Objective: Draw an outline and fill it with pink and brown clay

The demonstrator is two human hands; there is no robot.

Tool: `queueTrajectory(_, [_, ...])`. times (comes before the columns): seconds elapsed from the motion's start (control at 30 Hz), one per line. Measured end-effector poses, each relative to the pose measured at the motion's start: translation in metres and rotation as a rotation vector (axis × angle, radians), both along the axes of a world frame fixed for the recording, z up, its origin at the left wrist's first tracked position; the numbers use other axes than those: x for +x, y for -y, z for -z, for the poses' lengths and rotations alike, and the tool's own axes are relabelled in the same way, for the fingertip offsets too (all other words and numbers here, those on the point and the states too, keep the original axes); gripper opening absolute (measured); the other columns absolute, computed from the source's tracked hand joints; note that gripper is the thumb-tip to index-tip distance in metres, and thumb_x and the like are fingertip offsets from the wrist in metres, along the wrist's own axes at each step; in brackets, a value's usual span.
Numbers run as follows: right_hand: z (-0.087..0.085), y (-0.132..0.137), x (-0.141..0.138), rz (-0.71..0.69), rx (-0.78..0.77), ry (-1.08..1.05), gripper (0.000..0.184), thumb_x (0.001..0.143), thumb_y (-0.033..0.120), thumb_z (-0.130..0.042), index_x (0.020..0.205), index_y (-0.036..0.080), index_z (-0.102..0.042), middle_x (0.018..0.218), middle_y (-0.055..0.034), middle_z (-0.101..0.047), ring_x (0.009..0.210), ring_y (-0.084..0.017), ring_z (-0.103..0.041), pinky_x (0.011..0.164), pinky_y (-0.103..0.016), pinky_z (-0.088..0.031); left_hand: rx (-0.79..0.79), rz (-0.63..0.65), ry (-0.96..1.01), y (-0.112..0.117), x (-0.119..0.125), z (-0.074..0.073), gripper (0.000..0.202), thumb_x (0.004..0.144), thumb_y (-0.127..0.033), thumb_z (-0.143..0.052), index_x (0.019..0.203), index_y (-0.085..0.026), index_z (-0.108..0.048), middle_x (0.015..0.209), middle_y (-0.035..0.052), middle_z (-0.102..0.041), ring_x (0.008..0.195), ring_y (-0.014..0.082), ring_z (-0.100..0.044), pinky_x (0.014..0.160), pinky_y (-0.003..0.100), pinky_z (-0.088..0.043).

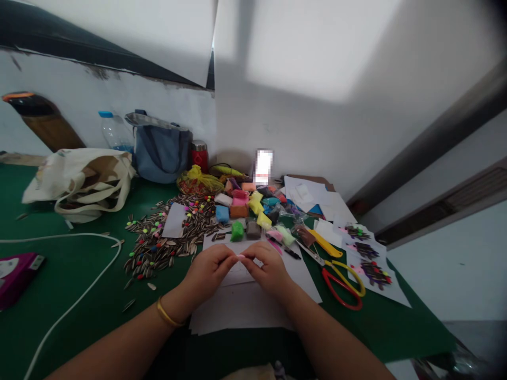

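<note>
My left hand [209, 270] and my right hand [267, 266] meet above white paper [245, 309], fingertips pinched together. Between them is a small piece of pink modelling clay [241, 257], mostly covered by the fingers. Just beyond the hands lie a green clay lump [237, 230], a grey clay block [253, 229] and pale green clay [285, 235] in clear wrap. A black pen [292, 253] rests on the paper by my right hand. Left of the hands spreads a pile of striped sunflower seeds [158, 256] mixed with coloured beads.
To the right lie red-and-yellow scissors [344, 287], a yellow utility knife [325, 244] and paper with seed-covered figures [376, 272]. Behind stand a lit phone [263, 167], a red flask [199, 157] and a blue bag [162, 150]. A white cable [85, 293] crosses the left side.
</note>
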State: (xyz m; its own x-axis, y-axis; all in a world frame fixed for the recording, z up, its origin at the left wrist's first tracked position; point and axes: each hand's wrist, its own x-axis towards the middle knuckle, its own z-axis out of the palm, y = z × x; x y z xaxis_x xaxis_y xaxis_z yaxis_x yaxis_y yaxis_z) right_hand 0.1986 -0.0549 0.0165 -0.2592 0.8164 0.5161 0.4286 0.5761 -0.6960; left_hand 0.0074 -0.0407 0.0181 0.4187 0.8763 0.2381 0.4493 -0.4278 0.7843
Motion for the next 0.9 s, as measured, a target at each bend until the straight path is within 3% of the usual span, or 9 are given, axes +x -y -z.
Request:
queueTrajectory(0.13, [0.0016,0.0003,0.0001,-0.002,0.002,0.033,0.018,0.092,0.033,-0.058,0.083,0.021,-0.068,0.077,-0.0033,-0.066,0.078,-0.017,-0.060,0.072,-0.031,-0.046,0.010,-0.017,0.020,0.0005,0.0000,-0.0010,0.024,0.091,-0.041,-0.053,0.090,-0.022,-0.068,0.087,0.0026,-0.067,0.082,0.0169,-0.059,0.075,0.028,-0.044])
queueTrajectory(0.3, [0.0054,0.0006,0.0003,-0.007,0.017,0.009,0.023,0.087,0.037,-0.066,0.104,0.021,-0.067,0.087,-0.0044,-0.068,0.083,-0.018,-0.061,0.076,-0.032,-0.047,-0.032,0.008,0.009,-0.0001,-0.0009,0.0023,0.029,0.092,-0.041,-0.050,0.084,-0.020,-0.068,0.079,0.0022,-0.065,0.076,0.0164,-0.058,0.070,0.027,-0.042])
queueTrajectory(0.47, [0.0018,0.0023,-0.0003,-0.027,0.030,0.019,0.019,0.093,0.036,-0.058,0.091,0.022,-0.070,0.081,-0.0040,-0.068,0.081,-0.018,-0.061,0.075,-0.031,-0.047,-0.094,0.038,0.041,0.0011,0.0003,0.0017,0.035,0.093,-0.044,-0.046,0.081,-0.019,-0.067,0.076,0.0017,-0.064,0.072,0.0155,-0.056,0.066,0.026,-0.041])
queueTrajectory(0.67, [0.0009,0.0032,0.0001,-0.031,0.056,0.007,0.023,0.093,0.041,-0.057,0.097,0.021,-0.069,0.084,-0.0046,-0.068,0.082,-0.018,-0.061,0.075,-0.032,-0.047,-0.176,0.006,0.128,0.0012,0.0033,-0.0021,0.031,0.087,-0.046,-0.055,0.075,-0.019,-0.067,0.069,0.0001,-0.062,0.067,0.0147,-0.055,0.063,0.024,-0.043])
queueTrajectory(0.9, [0.0002,0.0037,-0.0009,-0.017,0.054,0.006,0.017,0.092,0.036,-0.059,0.090,0.021,-0.069,0.081,-0.0039,-0.067,0.080,-0.018,-0.060,0.074,-0.031,-0.047,-0.257,0.027,0.163,0.0013,0.0034,-0.0032,0.031,0.086,-0.046,-0.055,0.077,-0.018,-0.068,0.069,0.0006,-0.063,0.068,0.0148,-0.056,0.063,0.024,-0.044])
